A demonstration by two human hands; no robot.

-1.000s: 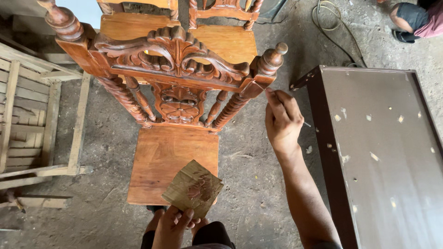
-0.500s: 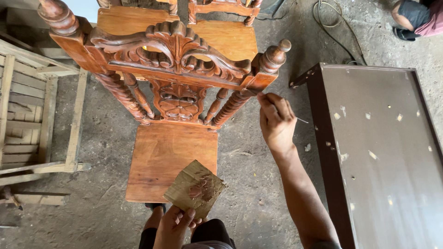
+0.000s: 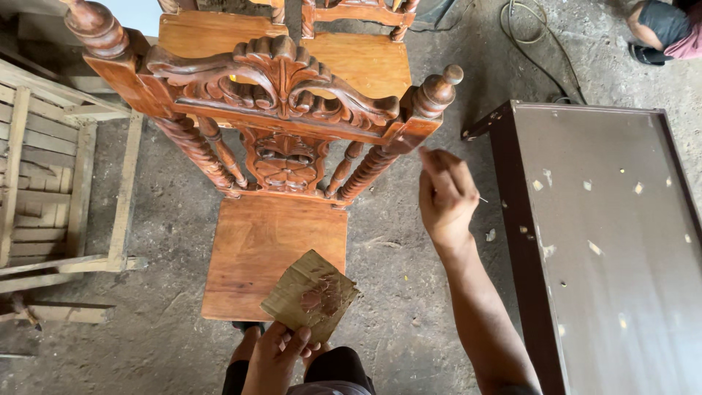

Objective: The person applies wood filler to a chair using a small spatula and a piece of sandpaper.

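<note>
- Dusty grey floor point(image 3: 409, 292) of a workshop fills the view, seen from above.
- A carved chair point(image 3: 274, 168) of reddish wood stands on it, its back toward the camera and its flat seat below.
- The right hand point(image 3: 444, 196) is raised just beside the chair's right post, near the twisted spindle; its grip is pinched on a thin tool point(image 3: 481, 199), only the tip of which shows past the fingers, so what kind it is cannot be told.
- The left hand point(image 3: 276, 351) is low in the view, its grip closed on a worn brown sheet point(image 3: 310, 295) smeared with reddish stain, held over the front edge of the seat.
- A dark brown panel point(image 3: 607, 241) with pale flecks lies to the right, near the right arm.
- A pale slatted frame point(image 3: 51, 190) lies at the left.
- More chair seats point(image 3: 358, 62) stand behind, and a cable point(image 3: 530, 44) loops on the floor beyond.
- Another person's leg point(image 3: 662, 25) shows in the top right corner.
</note>
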